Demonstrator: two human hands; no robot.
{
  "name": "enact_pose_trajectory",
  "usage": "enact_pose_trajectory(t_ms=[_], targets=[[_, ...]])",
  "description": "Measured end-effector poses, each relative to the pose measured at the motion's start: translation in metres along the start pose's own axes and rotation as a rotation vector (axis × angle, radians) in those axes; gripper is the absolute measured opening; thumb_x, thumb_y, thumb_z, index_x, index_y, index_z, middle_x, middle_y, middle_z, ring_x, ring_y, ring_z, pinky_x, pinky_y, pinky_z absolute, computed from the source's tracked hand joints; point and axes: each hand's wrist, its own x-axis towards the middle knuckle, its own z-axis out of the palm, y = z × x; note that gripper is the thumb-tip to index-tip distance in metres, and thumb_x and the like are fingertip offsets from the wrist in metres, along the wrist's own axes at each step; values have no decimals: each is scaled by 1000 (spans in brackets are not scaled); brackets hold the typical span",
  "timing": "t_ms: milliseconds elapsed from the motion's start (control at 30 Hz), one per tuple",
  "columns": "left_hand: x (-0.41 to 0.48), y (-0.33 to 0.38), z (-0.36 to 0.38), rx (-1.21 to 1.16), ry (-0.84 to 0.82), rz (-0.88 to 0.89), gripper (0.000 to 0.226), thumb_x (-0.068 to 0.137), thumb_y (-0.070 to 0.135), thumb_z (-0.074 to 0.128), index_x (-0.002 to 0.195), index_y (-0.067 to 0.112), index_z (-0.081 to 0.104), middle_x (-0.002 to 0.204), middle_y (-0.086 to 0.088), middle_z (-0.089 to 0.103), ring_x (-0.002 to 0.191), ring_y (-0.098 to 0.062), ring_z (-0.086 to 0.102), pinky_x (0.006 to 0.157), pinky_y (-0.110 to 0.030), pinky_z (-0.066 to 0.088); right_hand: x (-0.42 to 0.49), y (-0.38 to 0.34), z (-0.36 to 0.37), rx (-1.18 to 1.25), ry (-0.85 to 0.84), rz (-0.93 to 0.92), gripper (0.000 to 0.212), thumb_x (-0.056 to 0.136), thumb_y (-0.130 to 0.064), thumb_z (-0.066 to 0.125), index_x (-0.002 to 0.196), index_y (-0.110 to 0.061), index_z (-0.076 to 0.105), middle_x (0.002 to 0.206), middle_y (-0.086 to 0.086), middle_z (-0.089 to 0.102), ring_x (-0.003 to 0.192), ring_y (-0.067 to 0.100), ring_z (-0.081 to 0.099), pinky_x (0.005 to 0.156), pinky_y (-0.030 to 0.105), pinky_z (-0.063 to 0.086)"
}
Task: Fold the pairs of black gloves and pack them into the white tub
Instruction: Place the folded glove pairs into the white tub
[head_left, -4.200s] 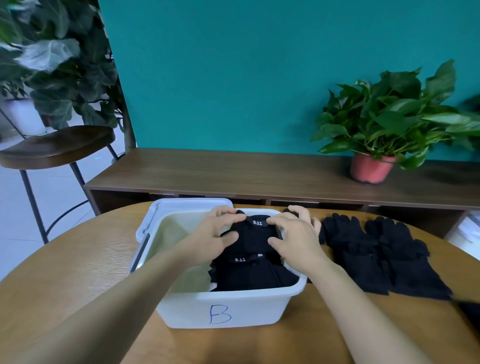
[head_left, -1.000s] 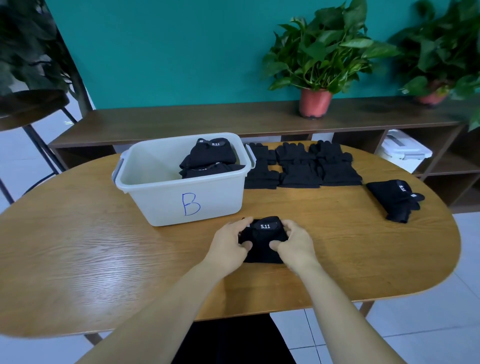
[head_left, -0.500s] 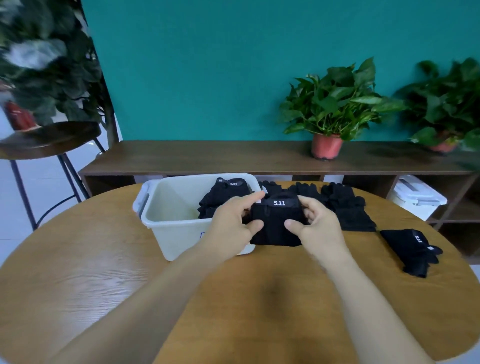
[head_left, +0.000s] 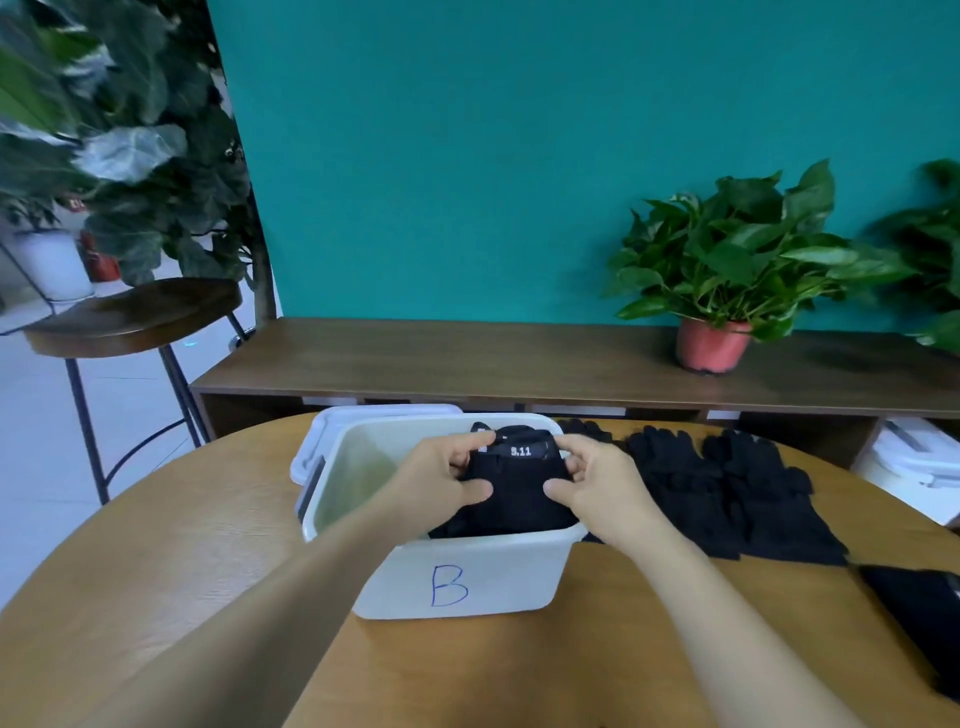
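A white tub (head_left: 467, 577) marked with a blue "B" stands on the round wooden table (head_left: 156, 571). Inside its right half lie folded black gloves. Over them I hold a folded pair of black gloves (head_left: 517, 478) with a "5.11" label. My left hand (head_left: 441, 473) grips its left edge and my right hand (head_left: 597, 478) grips its right edge, thumbs on the near side. Unfolded black gloves (head_left: 727, 488) lie in a row to the right of the tub. One more black pair (head_left: 924, 618) lies at the table's right edge.
A white lid (head_left: 322, 441) lies behind the tub's left end. A low wooden shelf (head_left: 467, 364) runs along the teal wall with a potted plant (head_left: 727, 291) on it. A stool (head_left: 130, 322) stands at the left. A white lidded box (head_left: 914, 462) sits at the right.
Both hands have lifted the folded pair from the table in front of the tub and carried it forward over the tub's right half, above the gloves lying inside.
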Motion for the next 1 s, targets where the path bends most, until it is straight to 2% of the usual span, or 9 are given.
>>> enact_pose_trajectory(t_ms=[100, 167, 267, 367, 500, 600, 667, 767, 1000], targets=[[6, -12, 1, 13, -55, -32, 60, 89, -6, 66, 143, 17, 51, 101, 0, 69, 101, -19, 69, 94, -21, 52, 1, 5, -4, -311, 14, -50, 31, 86, -16, 69, 117, -18, 65, 100, 1, 66, 92, 18, 62, 84, 40, 55], [8, -16, 1, 23, -77, -57, 60, 89, -5, 67, 143, 18, 51, 100, 3, 66, 98, -14, 67, 85, -10, 49, 4, 9, -7, -425, 1, -113, 46, 86, -22, 69, 130, -21, 57, 115, -6, 59, 109, 16, 53, 94, 37, 47], [11, -18, 2, 45, -103, -71, 60, 90, -1, 68, 142, 21, 52, 108, 4, 64, 99, -5, 66, 81, -4, 46, 8, 19, -11, -378, -99, -167, 58, 89, -21, 67, 142, -33, 47, 131, -19, 45, 129, 8, 27, 102, 26, 22], [13, -20, 1, 52, -152, -52, 60, 91, 1, 67, 144, 22, 49, 119, 6, 64, 97, 12, 61, 83, -4, 45, 12, 32, -12, -313, -137, -136, 53, 87, -26, 69, 136, -40, 52, 140, -25, 37, 134, 10, 19, 102, 24, 9], [11, -24, -11, 105, -232, -15, 66, 92, 10, 69, 144, 39, 41, 129, 18, 57, 107, 23, 51, 98, -6, 39, 13, 33, -13, -296, -150, -97, 53, 88, -26, 69, 136, -38, 53, 131, -33, 30, 128, 11, 18, 103, 24, 12], [9, -31, -18, 242, -244, 29, 71, 86, 24, 75, 143, 48, 40, 122, 20, 49, 115, 10, 47, 92, -9, 37, 16, 34, -14, -331, -163, -104, 50, 87, -26, 70, 134, -36, 56, 119, -42, 29, 130, 9, 15, 102, 22, 10], [10, -35, -18, 289, -259, 45, 71, 82, 27, 75, 143, 46, 44, 118, 17, 44, 110, 3, 47, 90, -10, 36, 18, 36, -12, -342, -184, -78, 47, 85, -29, 71, 129, -39, 59, 127, -33, 36, 132, 11, 14, 101, 23, 10], [13, -40, -16, 360, -264, 40, 65, 86, 23, 77, 140, 43, 47, 113, 17, 46, 101, 7, 48, 83, -7, 34, 22, 35, -11, -359, -224, -8, 45, 82, -32, 74, 124, -44, 61, 141, -13, 30, 132, 21, 14, 100, 27, 15], [17, -38, -12, 391, -229, 11, 70, 81, 19, 82, 137, 44, 47, 118, 24, 45, 113, 2, 45, 82, -2, 37, 25, 21, -6, -515, -226, 18, 46, 85, -31, 73, 127, -42, 60, 145, -4, 24, 128, 30, 15, 110, 36, 23]])
